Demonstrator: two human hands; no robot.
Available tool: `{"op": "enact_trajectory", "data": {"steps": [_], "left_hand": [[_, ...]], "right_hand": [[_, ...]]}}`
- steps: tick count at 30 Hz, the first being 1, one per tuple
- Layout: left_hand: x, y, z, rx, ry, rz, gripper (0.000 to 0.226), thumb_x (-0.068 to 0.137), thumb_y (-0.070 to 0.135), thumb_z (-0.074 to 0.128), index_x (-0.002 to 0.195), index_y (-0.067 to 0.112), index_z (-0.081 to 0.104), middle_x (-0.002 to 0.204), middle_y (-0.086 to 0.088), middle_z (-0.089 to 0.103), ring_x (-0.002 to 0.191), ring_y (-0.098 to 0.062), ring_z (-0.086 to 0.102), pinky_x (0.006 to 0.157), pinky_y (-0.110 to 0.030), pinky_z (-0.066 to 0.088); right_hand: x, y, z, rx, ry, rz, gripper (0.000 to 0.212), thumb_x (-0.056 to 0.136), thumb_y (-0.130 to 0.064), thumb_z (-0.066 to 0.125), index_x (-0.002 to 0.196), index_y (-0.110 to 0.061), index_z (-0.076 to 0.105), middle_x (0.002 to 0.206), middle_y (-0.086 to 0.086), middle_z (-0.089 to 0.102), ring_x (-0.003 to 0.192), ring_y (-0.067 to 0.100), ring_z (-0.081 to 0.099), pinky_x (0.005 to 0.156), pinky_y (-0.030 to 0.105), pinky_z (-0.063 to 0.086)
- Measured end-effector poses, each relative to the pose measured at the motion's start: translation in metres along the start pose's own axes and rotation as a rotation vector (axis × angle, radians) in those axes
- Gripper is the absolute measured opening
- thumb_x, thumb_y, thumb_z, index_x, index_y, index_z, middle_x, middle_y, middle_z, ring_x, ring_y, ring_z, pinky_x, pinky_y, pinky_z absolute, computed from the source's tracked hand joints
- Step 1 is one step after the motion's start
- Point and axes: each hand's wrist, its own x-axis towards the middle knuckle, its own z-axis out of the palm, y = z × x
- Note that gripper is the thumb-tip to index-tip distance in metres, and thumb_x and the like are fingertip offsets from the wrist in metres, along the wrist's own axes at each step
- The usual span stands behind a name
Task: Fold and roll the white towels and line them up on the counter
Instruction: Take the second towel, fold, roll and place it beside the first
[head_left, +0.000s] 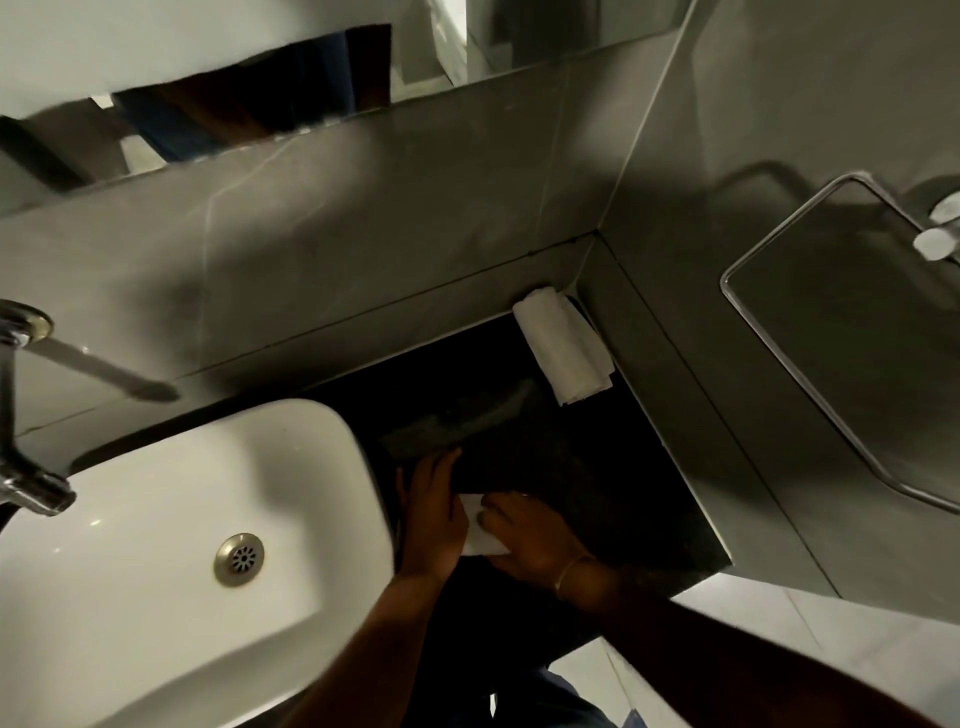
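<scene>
Your left hand (434, 512) and right hand (530, 535) are close together, pressing a small white towel (480, 535) flat on the dark surface (597, 467) beside the sink (171, 545). A finished roll (563, 345) lies in the far corner, ahead-right of your right hand, long axis along the side wall.

You're standing in a bathroom, pretty clearly: a white sink basin (171, 525) with a metal drain (239, 559) is sitting in a dark counter (613, 467), a chrome faucet (26, 467) is hanging over it, and grey tiled walls (363, 249), a mirror (260, 88) and a metal towel ring (810, 332) are surrounding you.
</scene>
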Motion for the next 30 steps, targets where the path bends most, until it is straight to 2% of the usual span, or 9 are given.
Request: {"op": "enact_trajectory", "data": {"steps": [4, 7, 9, 11, 15, 18, 20, 26, 30], "left_hand": [[-0.009, 0.004, -0.004, -0.101, 0.050, 0.120, 0.064, 0.094, -0.004, 0.052, 0.151, 0.025, 0.044, 0.161, -0.003, 0.037, 0.152, -0.026, 0.028, 0.128, -0.051, 0.019], [-0.010, 0.008, -0.007, -0.087, 0.088, 0.239, 0.062, 0.095, 0.003, 0.058, 0.151, 0.024, 0.043, 0.160, -0.001, 0.038, 0.154, -0.018, 0.027, 0.128, -0.055, 0.016], [-0.008, 0.015, -0.010, -0.068, 0.077, 0.284, 0.054, 0.100, 0.016, 0.051, 0.152, 0.027, 0.041, 0.159, 0.001, 0.039, 0.154, -0.017, 0.028, 0.127, -0.055, 0.016], [-0.009, 0.020, -0.013, -0.056, 0.051, 0.312, 0.057, 0.097, 0.018, 0.044, 0.153, 0.027, 0.039, 0.159, 0.001, 0.039, 0.154, -0.017, 0.028, 0.126, -0.057, 0.017], [-0.017, 0.024, -0.016, -0.023, -0.001, 0.343, 0.068, 0.092, 0.016, 0.042, 0.157, 0.031, 0.032, 0.163, 0.006, 0.032, 0.157, -0.012, 0.018, 0.130, -0.049, 0.009], [-0.025, 0.023, -0.017, -0.023, -0.024, 0.324, 0.069, 0.092, 0.016, 0.044, 0.157, 0.035, 0.029, 0.165, 0.011, 0.026, 0.158, -0.009, 0.012, 0.130, -0.039, 0.004], [-0.030, 0.020, -0.017, -0.012, -0.045, 0.317, 0.072, 0.091, 0.015, 0.044, 0.157, 0.036, 0.029, 0.165, 0.013, 0.026, 0.157, -0.008, 0.013, 0.130, -0.037, 0.004], [-0.041, 0.003, -0.017, 0.013, -0.122, 0.280, 0.089, 0.085, 0.009, 0.051, 0.158, 0.047, 0.017, 0.164, 0.028, 0.014, 0.156, -0.004, 0.013, 0.127, -0.020, -0.006], [-0.046, 0.002, -0.020, 0.010, -0.173, 0.236, 0.091, 0.085, 0.010, 0.050, 0.156, 0.053, 0.014, 0.165, 0.028, 0.013, 0.157, -0.009, 0.015, 0.127, -0.022, -0.002]], "right_hand": [[0.013, -0.006, -0.002, 0.099, 0.073, 0.270, 0.057, 0.090, -0.035, 0.069, 0.141, -0.016, 0.054, 0.147, 0.011, 0.050, 0.131, 0.031, 0.052, 0.103, 0.039, 0.049], [0.036, 0.003, -0.023, 0.216, 0.245, 0.508, 0.054, 0.093, -0.034, 0.067, 0.142, -0.017, 0.052, 0.145, 0.009, 0.051, 0.132, 0.027, 0.050, 0.108, 0.035, 0.044], [0.055, 0.014, -0.044, 0.272, 0.275, 0.612, 0.053, 0.098, -0.036, 0.062, 0.144, -0.013, 0.050, 0.148, 0.012, 0.049, 0.134, 0.026, 0.050, 0.114, 0.031, 0.038], [0.073, 0.025, -0.065, 0.244, 0.286, 0.677, 0.052, 0.101, -0.042, 0.056, 0.143, -0.013, 0.049, 0.147, 0.012, 0.047, 0.131, 0.025, 0.052, 0.112, 0.031, 0.040], [0.097, 0.041, -0.103, 0.277, 0.396, 0.674, 0.056, 0.098, -0.047, 0.061, 0.143, -0.015, 0.052, 0.134, 0.015, 0.058, 0.121, 0.032, 0.058, 0.097, 0.044, 0.054], [0.105, 0.054, -0.121, -0.001, 0.395, 0.662, 0.068, 0.098, -0.055, 0.054, 0.157, -0.028, 0.032, 0.125, 0.014, 0.063, 0.111, 0.031, 0.061, 0.085, 0.043, 0.055], [0.105, 0.061, -0.127, -0.064, 0.382, 0.671, 0.065, 0.101, -0.055, 0.048, 0.158, -0.033, 0.026, 0.126, 0.013, 0.062, 0.107, 0.031, 0.061, 0.082, 0.042, 0.055], [0.089, 0.087, -0.137, -0.085, 0.418, 0.731, 0.053, 0.104, -0.049, 0.046, 0.155, -0.035, 0.037, 0.140, 0.011, 0.051, 0.109, 0.031, 0.061, 0.082, 0.043, 0.057], [0.095, 0.086, -0.143, -0.335, 0.287, 0.691, 0.059, 0.104, -0.039, 0.047, 0.158, -0.024, 0.028, 0.160, 0.013, 0.033, 0.139, 0.034, 0.041, 0.104, 0.048, 0.045]]}}
